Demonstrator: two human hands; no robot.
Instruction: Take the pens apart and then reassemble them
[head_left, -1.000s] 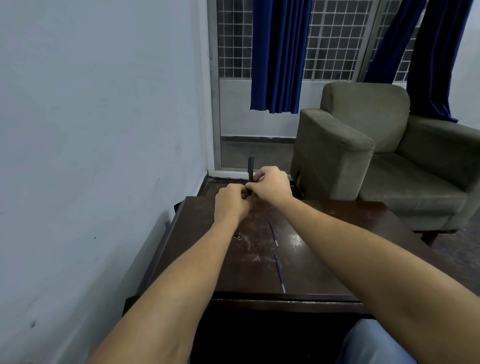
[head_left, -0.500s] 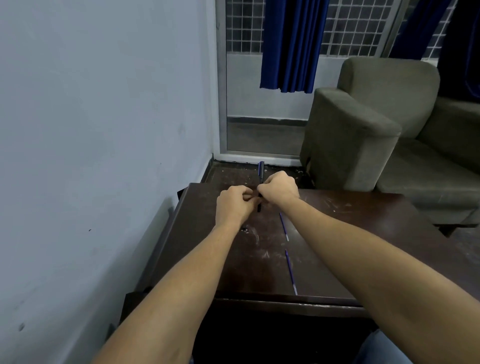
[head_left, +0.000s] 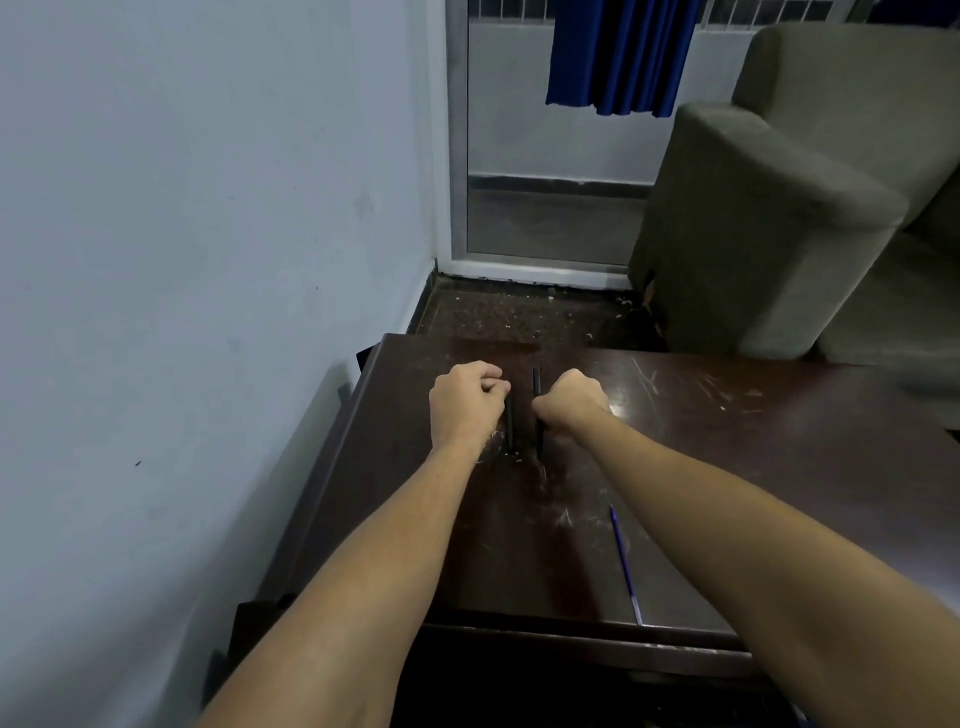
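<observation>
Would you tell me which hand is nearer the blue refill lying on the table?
Right: the right hand is beyond the blue refill; the left hand is farther left.

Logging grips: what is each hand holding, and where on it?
Left hand grips one dark pen tube by its far end; right hand grips a second tube around its middle.

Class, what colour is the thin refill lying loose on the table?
The refill is blue; the head view shows it best.
</observation>
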